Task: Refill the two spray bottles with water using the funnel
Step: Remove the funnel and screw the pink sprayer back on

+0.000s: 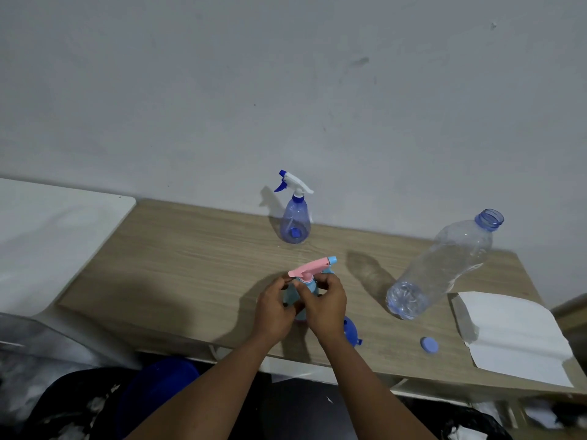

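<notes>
Bottle (308,270), pink-topped, between left hand (275,308), right hand (324,304)

Both forearms (222,376) are bare from the bottom edge of the frame up to the wrists. The left hand (273,308) and right hand (324,304) are bare too, fingers (305,289) included. Blue fabric (152,395) at lower left may be clothing; unclear.

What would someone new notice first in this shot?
The left hand and right hand grip a pink-topped spray bottle at the table's near middle. Behind it, by the wall, stands a blue spray bottle; a big uncapped clear bottle sits to the right, a blue cap lying nearer the front edge.
</notes>
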Tool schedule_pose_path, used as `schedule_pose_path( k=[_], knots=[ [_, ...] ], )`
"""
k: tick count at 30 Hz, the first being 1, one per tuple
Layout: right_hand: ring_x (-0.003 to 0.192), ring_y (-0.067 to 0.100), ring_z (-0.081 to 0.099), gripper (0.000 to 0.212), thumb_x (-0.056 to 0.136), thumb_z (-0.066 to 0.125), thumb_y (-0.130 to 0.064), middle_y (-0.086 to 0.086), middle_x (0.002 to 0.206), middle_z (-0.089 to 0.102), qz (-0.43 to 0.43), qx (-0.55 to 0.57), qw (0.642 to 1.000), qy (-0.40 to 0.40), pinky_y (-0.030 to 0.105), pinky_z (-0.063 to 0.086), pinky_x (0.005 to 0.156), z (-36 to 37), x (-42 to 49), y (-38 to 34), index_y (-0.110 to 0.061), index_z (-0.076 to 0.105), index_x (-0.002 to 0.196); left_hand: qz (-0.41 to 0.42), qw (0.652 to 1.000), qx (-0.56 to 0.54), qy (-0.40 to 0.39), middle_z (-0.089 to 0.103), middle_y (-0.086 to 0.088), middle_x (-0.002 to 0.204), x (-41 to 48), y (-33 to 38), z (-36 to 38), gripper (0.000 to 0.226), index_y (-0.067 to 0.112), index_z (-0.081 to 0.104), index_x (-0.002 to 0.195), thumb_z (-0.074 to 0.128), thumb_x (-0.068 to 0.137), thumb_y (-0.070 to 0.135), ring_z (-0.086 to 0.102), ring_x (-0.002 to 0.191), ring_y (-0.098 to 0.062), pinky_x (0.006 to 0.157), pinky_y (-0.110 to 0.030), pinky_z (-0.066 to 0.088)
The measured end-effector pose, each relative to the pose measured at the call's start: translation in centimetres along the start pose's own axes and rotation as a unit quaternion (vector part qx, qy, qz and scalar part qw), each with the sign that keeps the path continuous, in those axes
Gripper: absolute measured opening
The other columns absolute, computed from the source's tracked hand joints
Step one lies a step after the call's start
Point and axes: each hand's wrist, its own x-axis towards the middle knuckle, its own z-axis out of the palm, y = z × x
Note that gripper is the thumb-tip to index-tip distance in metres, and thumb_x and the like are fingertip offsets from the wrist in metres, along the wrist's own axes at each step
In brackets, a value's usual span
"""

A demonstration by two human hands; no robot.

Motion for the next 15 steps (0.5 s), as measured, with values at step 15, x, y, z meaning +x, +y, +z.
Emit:
schedule_pose_path(
  k=[15],
  knots=[
    [0.111,0.001,0.049,0.023,0.093,0.066,-0.025,-0.003,0.117,0.059,-0.052,-0.037,0.992,-0.105,0.035,0.05,0.095,-0.95,0.54,0.4,-0.023,0.068,0.116,0.008,1.0,-0.007,-0.012,0.069,0.015,0.111,0.52,-0.62,-0.18,0.051,0.038,0.063,0.113,0.078,0.066,0.024,0.064,0.105,-0.005,0.086,-0.045,0.058]
  ],
)
